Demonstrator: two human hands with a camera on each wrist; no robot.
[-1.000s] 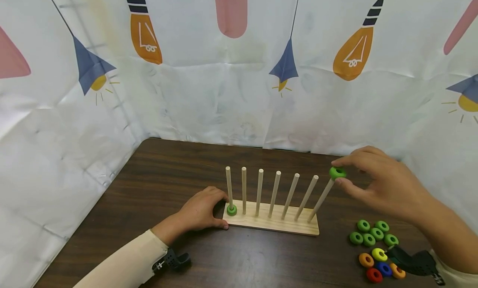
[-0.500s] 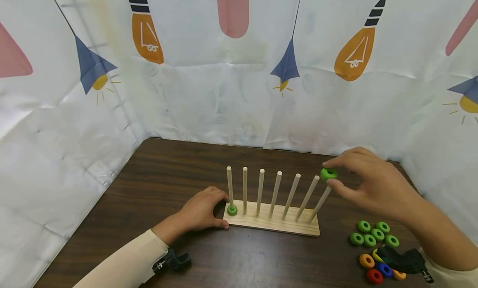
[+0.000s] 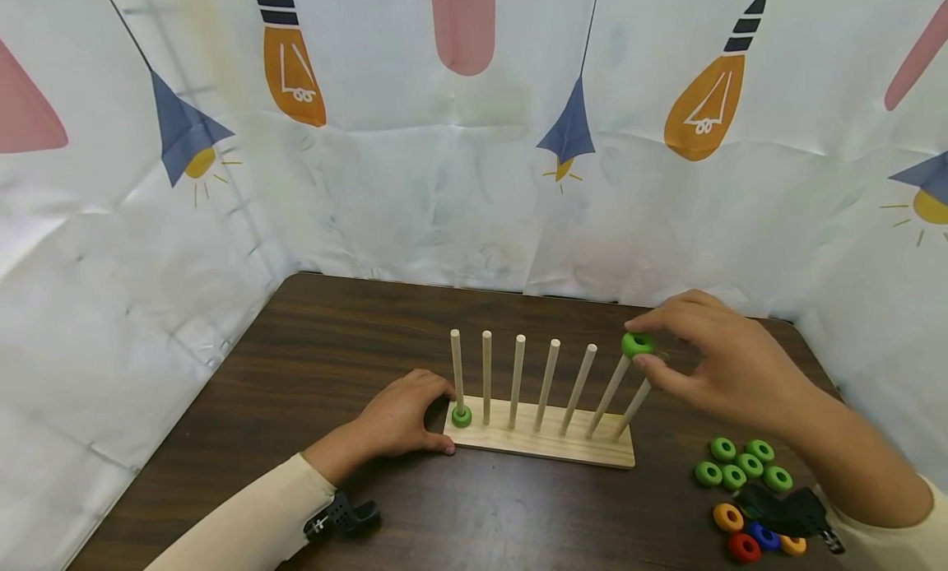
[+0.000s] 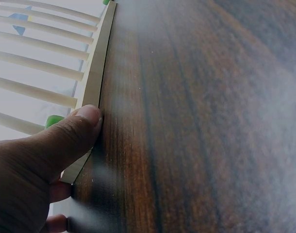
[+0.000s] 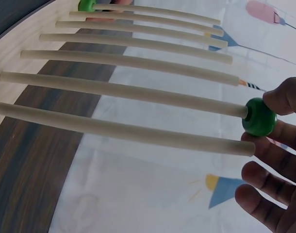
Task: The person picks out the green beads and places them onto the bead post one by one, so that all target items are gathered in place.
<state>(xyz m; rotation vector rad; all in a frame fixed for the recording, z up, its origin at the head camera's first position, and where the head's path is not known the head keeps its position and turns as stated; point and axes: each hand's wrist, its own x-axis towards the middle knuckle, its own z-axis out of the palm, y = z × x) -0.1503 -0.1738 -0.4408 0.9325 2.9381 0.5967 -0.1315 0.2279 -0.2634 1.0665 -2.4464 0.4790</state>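
Observation:
A wooden peg board (image 3: pixel 541 447) with several upright pegs stands on the table. My left hand (image 3: pixel 400 415) grips its left end, with the thumb (image 4: pixel 73 133) on the front edge and fingers round the end. One green ring (image 3: pixel 462 416) sits at the foot of the leftmost peg. Between thumb and index finger my right hand (image 3: pixel 718 357) pinches another green ring (image 5: pixel 259 117). That ring is at the top of the second peg from the right (image 5: pixel 123 92); whether it is threaded on cannot be told. The rightmost peg (image 5: pixel 123 131) is bare.
Several loose green rings (image 3: pixel 733 477) lie right of the board. Nearer, an orange ring (image 3: pixel 728 517), a red ring (image 3: pixel 744 548) and a blue ring (image 3: pixel 763 536) lie partly below the right wrist strap (image 3: pixel 785 513). A printed white curtain (image 3: pixel 444 209) hangs behind the table (image 3: pixel 355 324).
My right hand has moved left with the green ring, from the top of the rightmost peg to the top of the peg beside it. My left hand has stayed on the board's end.

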